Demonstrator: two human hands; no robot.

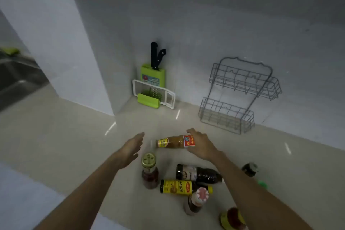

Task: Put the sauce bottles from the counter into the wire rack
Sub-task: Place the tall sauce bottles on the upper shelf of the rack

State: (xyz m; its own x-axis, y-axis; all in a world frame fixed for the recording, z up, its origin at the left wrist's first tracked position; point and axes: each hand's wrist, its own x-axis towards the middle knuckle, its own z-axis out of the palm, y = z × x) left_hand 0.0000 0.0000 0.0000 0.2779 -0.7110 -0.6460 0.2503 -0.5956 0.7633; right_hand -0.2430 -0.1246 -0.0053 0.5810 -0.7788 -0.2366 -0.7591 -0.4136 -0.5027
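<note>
Our right hand (202, 144) clamps the base of an amber sauce bottle (174, 142) lying on the tabletop (56, 136); our left hand (131, 148) hangs spread beside its cap. Beyond our hands, the wire rack (239, 95) stands empty; at least 6 bottles await nearer us.

Bare counter (186, 119) lies open up to the empty wire rack (237, 97)

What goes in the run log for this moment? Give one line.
phase: grasping | right hand: on lying orange-sauce bottle | left hand: open, beside it | wire rack: empty | other bottles: on counter
</note>
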